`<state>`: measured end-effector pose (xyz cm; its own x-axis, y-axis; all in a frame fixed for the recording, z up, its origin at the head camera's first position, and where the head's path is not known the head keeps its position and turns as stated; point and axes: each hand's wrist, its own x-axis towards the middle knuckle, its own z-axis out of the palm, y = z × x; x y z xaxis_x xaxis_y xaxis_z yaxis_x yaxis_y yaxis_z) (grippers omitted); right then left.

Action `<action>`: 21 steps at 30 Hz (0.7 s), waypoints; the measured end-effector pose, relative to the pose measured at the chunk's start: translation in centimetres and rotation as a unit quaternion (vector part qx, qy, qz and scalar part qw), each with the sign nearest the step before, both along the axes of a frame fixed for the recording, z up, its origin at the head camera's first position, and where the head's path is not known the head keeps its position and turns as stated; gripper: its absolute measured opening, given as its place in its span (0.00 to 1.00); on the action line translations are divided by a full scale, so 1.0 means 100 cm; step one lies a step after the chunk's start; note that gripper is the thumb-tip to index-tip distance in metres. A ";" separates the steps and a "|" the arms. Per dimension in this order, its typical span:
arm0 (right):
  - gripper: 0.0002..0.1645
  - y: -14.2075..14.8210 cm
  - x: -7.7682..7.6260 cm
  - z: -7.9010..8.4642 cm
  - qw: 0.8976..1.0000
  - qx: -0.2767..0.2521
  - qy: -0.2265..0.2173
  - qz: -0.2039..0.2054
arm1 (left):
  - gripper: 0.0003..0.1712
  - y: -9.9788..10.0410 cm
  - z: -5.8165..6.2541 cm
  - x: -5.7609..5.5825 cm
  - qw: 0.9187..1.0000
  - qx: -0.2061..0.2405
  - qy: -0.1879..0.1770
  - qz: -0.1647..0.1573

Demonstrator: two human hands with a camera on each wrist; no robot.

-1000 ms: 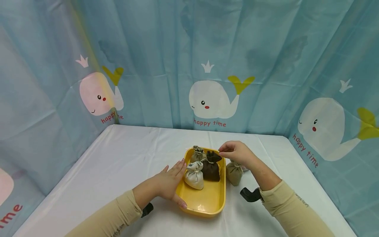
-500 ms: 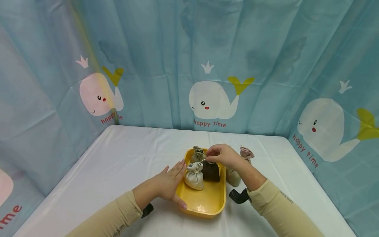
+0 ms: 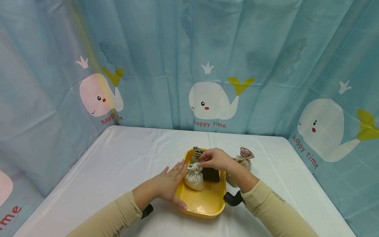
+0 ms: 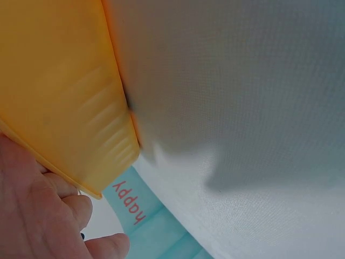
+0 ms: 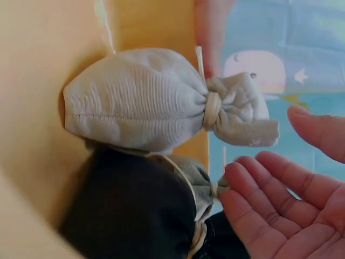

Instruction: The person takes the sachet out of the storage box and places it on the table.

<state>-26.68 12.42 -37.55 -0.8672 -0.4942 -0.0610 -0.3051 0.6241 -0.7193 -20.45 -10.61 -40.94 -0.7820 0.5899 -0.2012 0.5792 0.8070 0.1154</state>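
My left hand (image 3: 171, 182) rests with spread, straight fingers along the left rim of a yellow tray (image 3: 204, 205). In the left wrist view, its fingertips touch the tray rim. My right hand (image 3: 217, 160) hovers over the tray, just beside the tied neck of a cream drawstring pouch (image 5: 145, 100). Its thumb stands apart from the fingers, and nothing is between them. A dark brown pouch (image 3: 211, 175) sits right of the cream one, its top hidden by my right hand. Behind them, an olive pouch (image 3: 196, 154) is partly covered.
Right of the tray, on the white table (image 3: 142, 154), stand a pink-topped pouch (image 3: 246, 157) and another olive-brown pouch (image 3: 232, 181) mostly hidden behind my right forearm. A blue whale-print curtain (image 3: 165, 65) hangs along the table's back and sides.
My right hand has moved left from the tray's right rim, past the brown pouch, to the cream pouch. The pink-topped pouch has come into sight. My left hand has stayed put.
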 end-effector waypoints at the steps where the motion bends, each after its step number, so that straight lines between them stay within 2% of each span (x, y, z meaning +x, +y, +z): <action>1: 0.15 -0.001 0.000 0.000 1.000 0.002 0.000 0.004 | 0.79 0.000 0.000 0.000 1.000 0.000 -0.001 0.001; 9: 0.08 -0.006 0.003 0.000 1.000 0.004 -0.007 0.007 | 0.79 -0.001 0.001 0.001 1.000 0.004 -0.001 0.000; 14: 0.04 -0.007 0.003 -0.001 1.000 0.001 -0.030 0.003 | 0.78 -0.001 0.001 0.001 1.000 0.006 0.000 -0.002; 21: 0.03 -0.008 0.001 -0.004 0.999 0.009 -0.052 0.010 | 0.77 0.000 0.003 0.002 1.000 0.009 -0.006 -0.003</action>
